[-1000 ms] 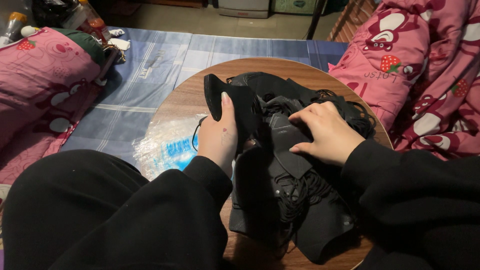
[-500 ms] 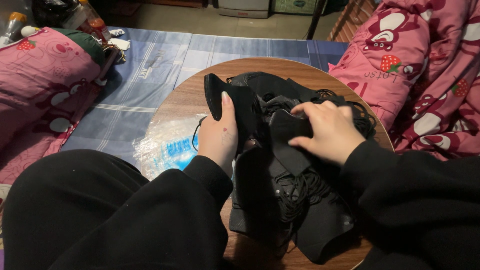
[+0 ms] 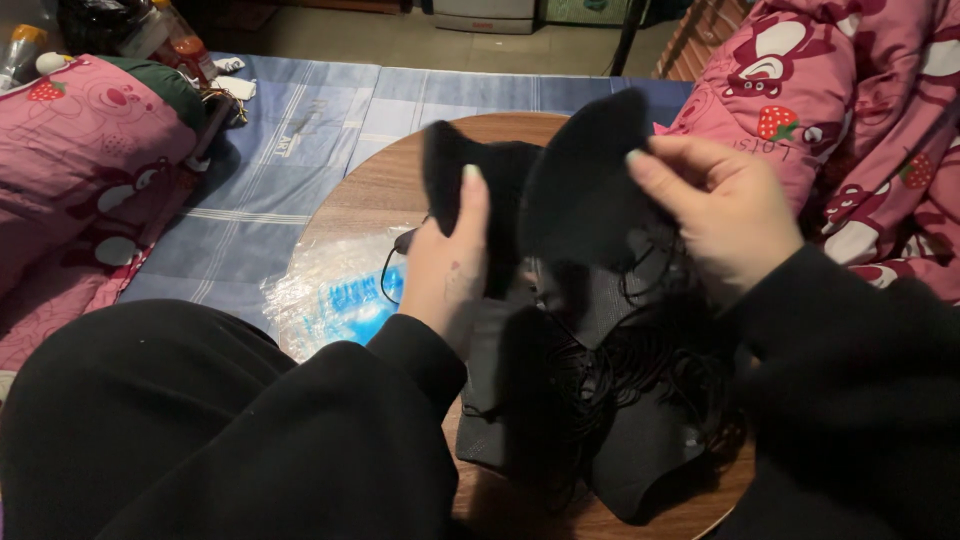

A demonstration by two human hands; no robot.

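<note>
I see my left hand [image 3: 452, 270] pinching one black fabric piece [image 3: 455, 170] and my right hand [image 3: 722, 215] gripping another, seemingly a padded cup [image 3: 585, 180], above the black pile [image 3: 600, 400] at the round table [image 3: 370, 190] centre.

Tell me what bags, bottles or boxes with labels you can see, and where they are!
Clear plastic bag: flat on the round wooden table, beside the left hand; crinkly, see-through, with a blue printed patch.
Bottle: far top left corner; clear, orange cap.
Light boxes: top edge, on the floor; details too small to tell.
</note>
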